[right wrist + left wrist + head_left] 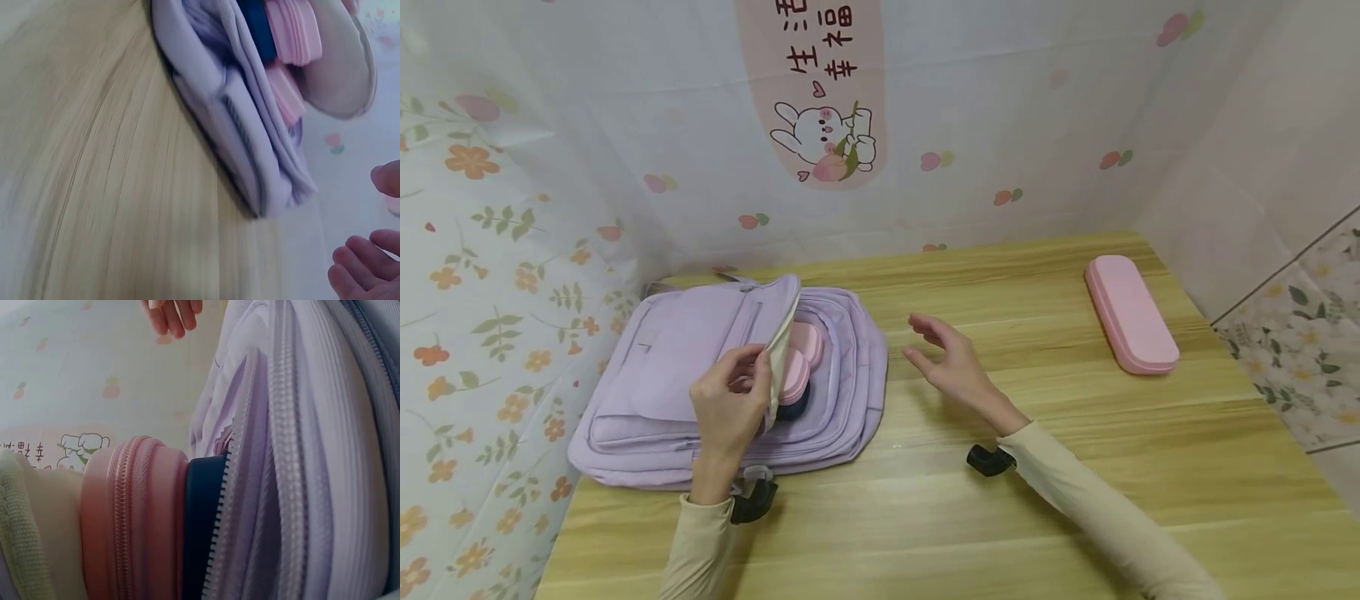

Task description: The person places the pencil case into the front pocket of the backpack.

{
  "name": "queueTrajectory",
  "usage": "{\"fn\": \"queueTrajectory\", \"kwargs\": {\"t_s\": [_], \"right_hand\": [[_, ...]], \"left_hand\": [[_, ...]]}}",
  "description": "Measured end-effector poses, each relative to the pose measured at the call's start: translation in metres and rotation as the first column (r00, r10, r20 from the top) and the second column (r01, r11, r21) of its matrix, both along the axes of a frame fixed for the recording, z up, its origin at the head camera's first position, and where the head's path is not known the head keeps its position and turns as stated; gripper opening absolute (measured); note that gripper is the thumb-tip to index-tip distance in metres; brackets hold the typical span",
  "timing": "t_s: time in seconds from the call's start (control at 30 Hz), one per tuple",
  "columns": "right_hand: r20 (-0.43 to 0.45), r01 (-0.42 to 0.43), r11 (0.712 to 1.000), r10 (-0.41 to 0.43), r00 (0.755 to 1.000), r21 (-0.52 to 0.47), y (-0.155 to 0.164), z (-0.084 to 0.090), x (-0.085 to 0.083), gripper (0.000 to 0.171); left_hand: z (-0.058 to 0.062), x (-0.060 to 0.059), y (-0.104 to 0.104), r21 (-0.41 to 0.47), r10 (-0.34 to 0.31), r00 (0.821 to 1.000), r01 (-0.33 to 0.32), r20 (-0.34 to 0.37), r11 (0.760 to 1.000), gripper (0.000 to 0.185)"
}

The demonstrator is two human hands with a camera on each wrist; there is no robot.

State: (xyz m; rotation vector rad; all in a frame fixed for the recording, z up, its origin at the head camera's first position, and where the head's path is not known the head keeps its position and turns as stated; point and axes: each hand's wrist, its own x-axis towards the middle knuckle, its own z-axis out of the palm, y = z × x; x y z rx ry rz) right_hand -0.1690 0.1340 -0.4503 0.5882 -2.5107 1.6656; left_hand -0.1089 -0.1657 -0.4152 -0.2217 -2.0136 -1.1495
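A lilac backpack [685,375] lies flat on the wooden table [970,517] at the left. My left hand [730,404] pinches the edge of its front flap [778,333] and holds it lifted. Inside the opening sit pink zipped cases [801,358] with a dark blue item [793,408] under them; the left wrist view shows the pink case [125,519], the blue item [203,525] and the backpack's zipper [281,462] close up. My right hand [943,358] hovers open just right of the backpack [237,125], holding nothing; its fingertips [362,262] show in the right wrist view.
A pink oblong case [1131,312] lies on the table at the far right. Floral cloth walls [512,208] close in the table on the left, back and right. Bare wood stretches between the backpack and the pink case.
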Motion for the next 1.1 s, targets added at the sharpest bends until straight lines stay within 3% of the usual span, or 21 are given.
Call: {"fn": "queueTrajectory", "kwargs": {"t_s": [0.4, 0.57, 0.77, 0.97, 1.1], "right_hand": [[0.007, 0.119, 0.991, -0.12, 0.993, 0.063, 0.05, -0.006, -0.003, 0.063], [-0.004, 0.192, 0.978, -0.193, 0.981, 0.078, 0.074, -0.007, -0.002, 0.065], [-0.009, 0.267, 0.96, -0.267, 0.964, 0.085, 0.099, -0.008, 0.003, 0.067], [0.0, 0.377, 0.918, -0.38, 0.925, 0.12, 0.123, -0.009, 0.01, 0.071], [0.019, 0.473, 0.874, -0.478, 0.878, 0.112, 0.139, -0.011, 0.015, 0.074]], "left_hand": [[0.0, 0.002, 0.002, 0.007, -0.014, 0.999, 0.014, 0.028, 1.0, 0.011], [0.001, 0.004, 0.004, 0.017, -0.04, 0.998, 0.04, 0.048, 0.999, 0.01], [0.001, 0.005, 0.005, 0.03, -0.029, 0.997, 0.027, 0.075, 0.999, 0.011], [-0.001, 0.005, 0.005, 0.034, -0.026, 0.996, 0.024, 0.08, 0.999, 0.01], [-0.002, 0.006, 0.006, 0.044, -0.027, 0.996, 0.024, 0.079, 0.999, 0.011]]}}
